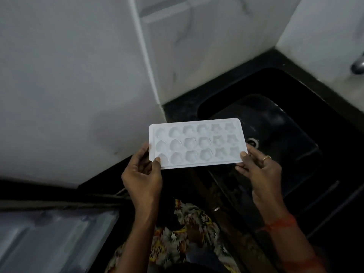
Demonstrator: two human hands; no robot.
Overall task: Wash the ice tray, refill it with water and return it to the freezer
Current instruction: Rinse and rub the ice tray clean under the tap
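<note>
Ice tray (pixel 197 143): held level in the air, over the near-left rim of the black sink (pixel 275 123), just right of the white wall corner.

Left hand (pixel 141 174): pinches the left short end, thumb on top at the near corner, fingers underneath.

Right hand (pixel 262 170): pinches the right short end the same way; ring (pixel 266 157) on one finger.

Tray: thin white moulded plastic, three rows of six shaped cups. Judged light and somewhat flexible, likely to twist if carried by one end, and slippery once wet. Best hold is by both short-end flanges.

Contents: cups look empty, no ice. A thin film of water cannot be ruled out.

Sink basin shows only its drain (pixel 253 142). Tap (pixel 357 66) at far right; no stream visible.
</note>
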